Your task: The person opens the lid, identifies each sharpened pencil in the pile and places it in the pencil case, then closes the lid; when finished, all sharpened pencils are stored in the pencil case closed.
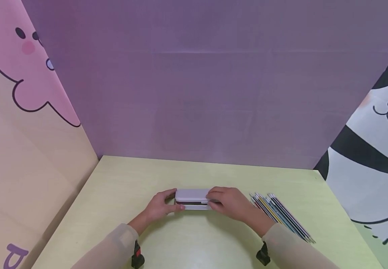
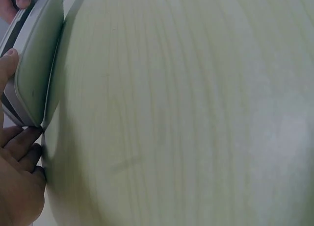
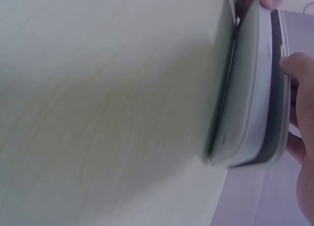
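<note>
I log remotely: left hand, fingers pinching the case's left end; right hand, fingers pinching its slightly raised lid. Pencils on bench, right.

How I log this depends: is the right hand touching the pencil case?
Touching: in the right wrist view, the right hand rests its thumb on the pencil case.

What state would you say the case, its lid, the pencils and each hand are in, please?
Case: held in both hands
Lid: apparently ajar, dark band showing below it
Left hand: gripping the case's left end
Right hand: gripping the case towards its right end
Pencils: lying loosely bunched on the table
</note>
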Action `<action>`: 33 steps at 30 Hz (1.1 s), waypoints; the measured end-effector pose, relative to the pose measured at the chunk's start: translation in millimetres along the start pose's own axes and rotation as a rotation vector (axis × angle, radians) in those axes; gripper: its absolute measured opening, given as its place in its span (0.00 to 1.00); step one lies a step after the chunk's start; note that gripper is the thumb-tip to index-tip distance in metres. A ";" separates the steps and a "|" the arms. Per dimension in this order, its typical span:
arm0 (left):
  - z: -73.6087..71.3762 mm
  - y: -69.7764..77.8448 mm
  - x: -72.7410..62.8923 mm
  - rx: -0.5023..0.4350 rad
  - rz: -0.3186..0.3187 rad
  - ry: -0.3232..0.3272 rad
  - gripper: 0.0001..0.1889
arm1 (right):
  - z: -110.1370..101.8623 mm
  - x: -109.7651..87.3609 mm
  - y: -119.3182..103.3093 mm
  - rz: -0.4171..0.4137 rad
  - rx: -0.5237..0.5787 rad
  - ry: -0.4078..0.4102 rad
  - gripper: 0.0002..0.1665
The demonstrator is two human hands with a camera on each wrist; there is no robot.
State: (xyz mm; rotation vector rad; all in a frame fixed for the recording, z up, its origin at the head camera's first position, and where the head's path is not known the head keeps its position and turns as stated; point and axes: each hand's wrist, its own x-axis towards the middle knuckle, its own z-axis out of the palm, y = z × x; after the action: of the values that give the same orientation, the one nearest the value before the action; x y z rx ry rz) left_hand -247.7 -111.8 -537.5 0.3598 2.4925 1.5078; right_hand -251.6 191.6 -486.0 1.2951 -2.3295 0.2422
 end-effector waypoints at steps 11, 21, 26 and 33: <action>-1.9 -7.1 1.9 -0.087 0.023 0.030 0.47 | -22.9 -30.6 18.0 0.277 0.166 -0.056 0.10; 0.2 -7.6 0.1 -0.154 0.009 0.075 0.41 | -20.2 -57.1 30.2 0.363 0.334 -0.021 0.13; 1.8 -8.2 -0.4 -0.139 0.029 0.065 0.41 | -22.6 -56.6 32.9 0.427 0.390 0.001 0.12; 2.2 -6.8 -1.4 -0.121 0.043 0.034 0.44 | -23.3 -50.7 41.4 0.607 0.508 0.039 0.10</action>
State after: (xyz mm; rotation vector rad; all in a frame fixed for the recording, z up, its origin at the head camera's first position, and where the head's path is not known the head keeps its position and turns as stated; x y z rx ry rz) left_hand -246.4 -113.4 -544.4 0.3719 2.4186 1.6863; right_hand -256.3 260.9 -486.7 0.7128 -2.6649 1.0971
